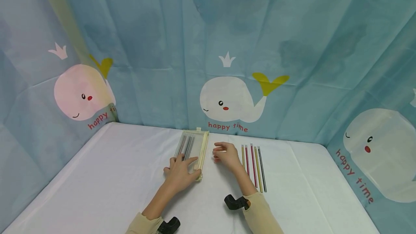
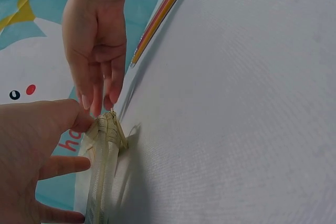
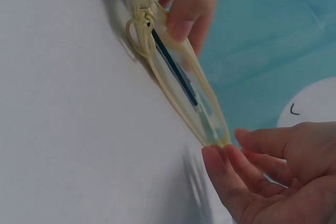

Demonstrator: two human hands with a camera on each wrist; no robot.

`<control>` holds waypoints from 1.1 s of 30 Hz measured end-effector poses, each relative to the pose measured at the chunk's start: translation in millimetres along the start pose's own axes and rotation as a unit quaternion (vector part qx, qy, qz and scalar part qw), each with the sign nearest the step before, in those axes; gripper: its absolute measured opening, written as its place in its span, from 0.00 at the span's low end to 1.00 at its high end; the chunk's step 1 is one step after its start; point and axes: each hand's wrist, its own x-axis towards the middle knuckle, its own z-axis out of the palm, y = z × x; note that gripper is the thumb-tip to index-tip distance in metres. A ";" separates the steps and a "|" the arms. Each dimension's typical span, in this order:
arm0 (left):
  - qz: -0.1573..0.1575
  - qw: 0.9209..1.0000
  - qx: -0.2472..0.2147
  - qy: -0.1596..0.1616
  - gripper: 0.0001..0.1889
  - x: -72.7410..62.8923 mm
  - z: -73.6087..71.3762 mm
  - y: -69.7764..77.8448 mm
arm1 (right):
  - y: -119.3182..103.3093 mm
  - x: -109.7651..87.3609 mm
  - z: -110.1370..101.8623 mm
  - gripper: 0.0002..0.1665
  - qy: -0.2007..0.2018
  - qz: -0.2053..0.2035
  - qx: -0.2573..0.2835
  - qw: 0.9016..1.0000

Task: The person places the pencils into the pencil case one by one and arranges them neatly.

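Note:
A clear pencil pouch [image 1: 198, 145] with a pale yellow zip edge lies on the white table, with several dark and grey pencils [image 1: 187, 145] inside. My left hand [image 1: 180, 172] rests on its near part with fingers spread, the thumb at the near right corner by the zip pull [image 3: 139, 38]. In the right wrist view, the mouth gapes along the zip and a dark pencil [image 3: 173, 66] shows within. My right hand [image 1: 227, 156] hovers just right of the pouch, fingers loosely bent and holding nothing. Its fingertips [image 3: 215, 156] overlap the pouch's far end in the right wrist view.
To the right of my right hand, several yellow, red and black pencils [image 1: 252, 161] lie side by side, partly behind the right forearm. A blue curtain [image 1: 156, 96] with printed whales hangs behind the table and along its sides.

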 end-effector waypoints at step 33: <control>0.008 1.000 -0.018 0.002 0.27 0.1 1.1 -1.4 | 6.4 -20.6 -51.6 0.23 0.074 -0.032 -0.103 0.991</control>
